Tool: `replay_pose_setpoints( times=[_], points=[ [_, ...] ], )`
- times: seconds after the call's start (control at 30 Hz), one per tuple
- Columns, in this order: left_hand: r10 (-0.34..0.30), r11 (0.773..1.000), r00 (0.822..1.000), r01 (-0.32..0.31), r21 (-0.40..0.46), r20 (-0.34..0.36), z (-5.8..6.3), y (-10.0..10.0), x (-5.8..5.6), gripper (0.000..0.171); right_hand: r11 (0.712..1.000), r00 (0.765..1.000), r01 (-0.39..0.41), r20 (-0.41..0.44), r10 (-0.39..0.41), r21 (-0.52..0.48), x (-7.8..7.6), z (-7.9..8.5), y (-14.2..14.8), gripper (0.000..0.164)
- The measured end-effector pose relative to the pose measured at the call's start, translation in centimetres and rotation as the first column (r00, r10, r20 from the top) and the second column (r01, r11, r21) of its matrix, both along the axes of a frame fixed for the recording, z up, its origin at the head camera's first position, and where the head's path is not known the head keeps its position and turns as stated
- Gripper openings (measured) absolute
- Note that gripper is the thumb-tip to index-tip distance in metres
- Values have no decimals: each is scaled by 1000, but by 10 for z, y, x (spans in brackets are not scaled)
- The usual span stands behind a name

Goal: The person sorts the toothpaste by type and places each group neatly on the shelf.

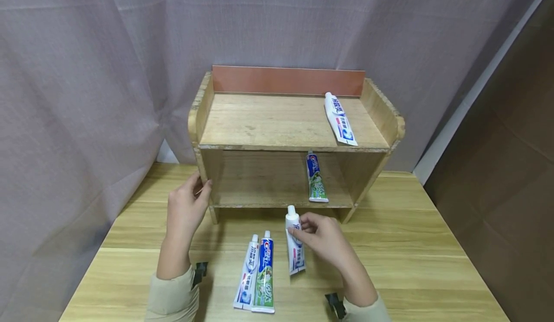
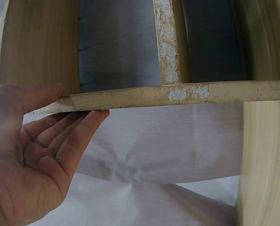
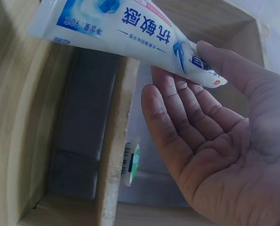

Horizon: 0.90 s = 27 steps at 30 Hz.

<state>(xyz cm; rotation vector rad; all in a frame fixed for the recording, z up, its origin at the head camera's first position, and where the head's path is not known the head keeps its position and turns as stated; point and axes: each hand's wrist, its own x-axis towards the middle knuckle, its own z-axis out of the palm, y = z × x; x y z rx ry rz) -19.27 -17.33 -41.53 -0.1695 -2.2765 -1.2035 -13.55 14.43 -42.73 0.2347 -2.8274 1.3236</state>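
My right hand (image 1: 324, 238) pinches a white toothpaste tube (image 1: 296, 259) between thumb and fingers near its cap end, in front of the wooden shelf (image 1: 259, 124). The cap points toward the shelf; blue print shows on the tube in the right wrist view. With the left hand (image 1: 185, 209) I hold the front edge of the shelf's left side panel (image 2: 130, 98), thumb on the inner face and fingers on the outer one. Left of the held tube, a white toothpaste tube (image 1: 247, 274) and a blue-green one (image 1: 265, 274) lie side by side on the table.
On the top board, toward the right, lies another white tube (image 1: 339, 120). A blue-green tube (image 1: 317, 177) lies on the lower board, right of its middle. Behind the shelf hangs a grey curtain (image 1: 277, 19); a brown surface (image 1: 497, 168) borders the table's right side.
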Motion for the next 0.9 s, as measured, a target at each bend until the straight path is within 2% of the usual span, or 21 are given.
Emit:
replay_pose_setpoints(
  times=[0.3, 0.9],
  points=[
    [-7, 1000, 1000, 7, 0, 0, -1, -1, 0, 30, 1000, 999, -12, -46, 12, -3, -2, 7, -2, 19],
    [-9, 1000, 1000, 9, 6, 13, 0, -1, -1, 30, 1000, 999, -7, -46, 6, -13, -2, 17, -5, 21]
  ],
)
